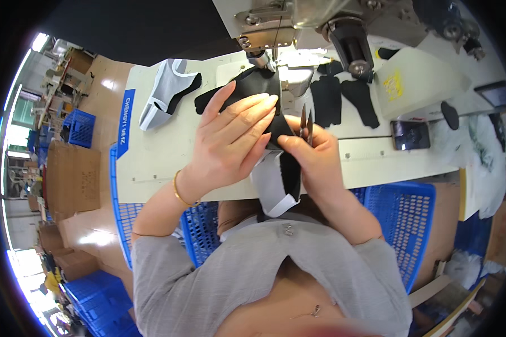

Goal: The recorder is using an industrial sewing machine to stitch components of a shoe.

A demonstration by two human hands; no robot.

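A black and light-grey fabric piece runs from under the sewing machine's presser foot down over the table's front edge. My left hand lies over its black part with fingers stretched out, just in front of the needle area. Beside it, my right hand pinches the black cloth between thumb and finger. In that same hand are small thread snips, their blades pointing away from me. Whether the needle is in the cloth, I cannot tell.
At the left of the white table lies another grey and black piece. Flat black cut pieces, a phone and a translucent bin are at the right. Blue baskets stand below the front edge.
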